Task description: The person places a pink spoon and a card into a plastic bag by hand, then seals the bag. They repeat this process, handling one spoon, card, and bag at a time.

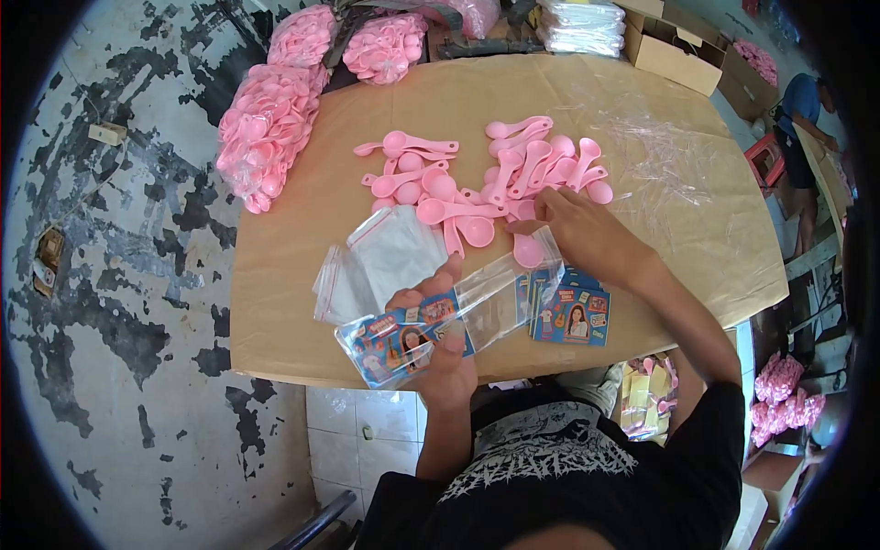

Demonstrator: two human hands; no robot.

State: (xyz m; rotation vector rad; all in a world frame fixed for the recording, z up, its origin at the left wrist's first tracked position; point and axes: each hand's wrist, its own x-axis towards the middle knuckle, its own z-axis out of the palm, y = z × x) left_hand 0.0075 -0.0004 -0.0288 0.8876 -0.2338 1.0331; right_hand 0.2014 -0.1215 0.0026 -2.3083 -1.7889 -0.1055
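My left hand [435, 353] is closed around a clear plastic bag [495, 284] with a blue printed card [390, 344] in its lower end. The bag's mouth points right, toward my right hand [587, 234]. That hand's fingers are pinched over a pink scoop [528, 250], whose round bowl hangs down at the bag's mouth and overlaps the clear film. Just beyond lies a loose pile of pink scoops [440, 188]. A stack of blue printed cards [573, 316] sits under my right forearm. Flat zip bags [394, 247] lie behind my left hand.
Brown paper covers the table [302, 202]. Bulging bags of pink scoops [270, 128] stand at its left edge. Thin clear plastic strips [665, 156] are scattered at right. At the back are a cardboard box [678, 60] and a stack of clear bags [582, 26]. Another person [802, 119] is at far right.
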